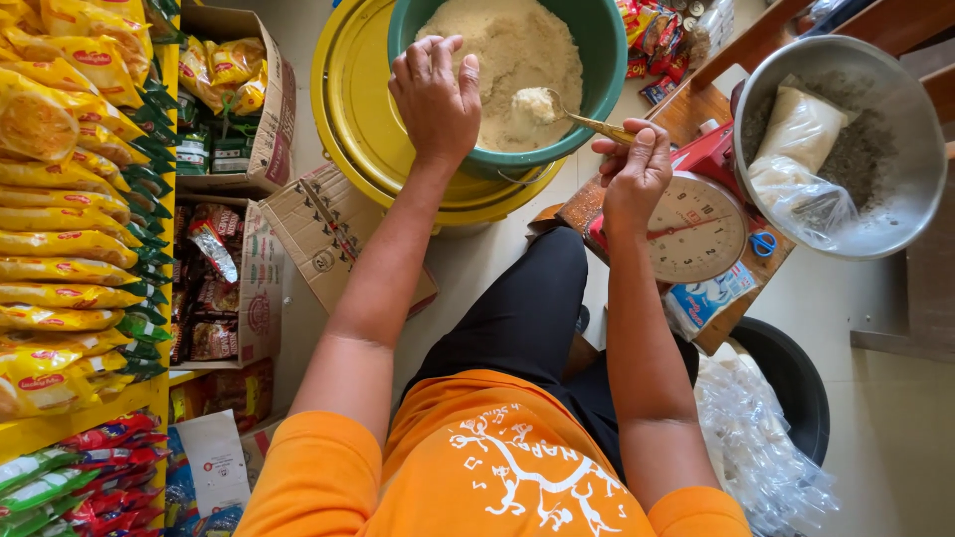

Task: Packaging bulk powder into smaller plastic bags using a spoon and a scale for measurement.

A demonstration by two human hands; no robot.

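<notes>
Right fingers (637,139) pinched around slim gold metal spoon (572,114), right hand (637,174) fisted just outside round green plastic basin (597,60). Spoon's long axis slanting from that grip up-left, heaped bowl over pale grain inside the basin. Left fingers (430,60) pressed together, left hand (436,104) draped palm-down over the basin's near rim, forearm straight.
</notes>
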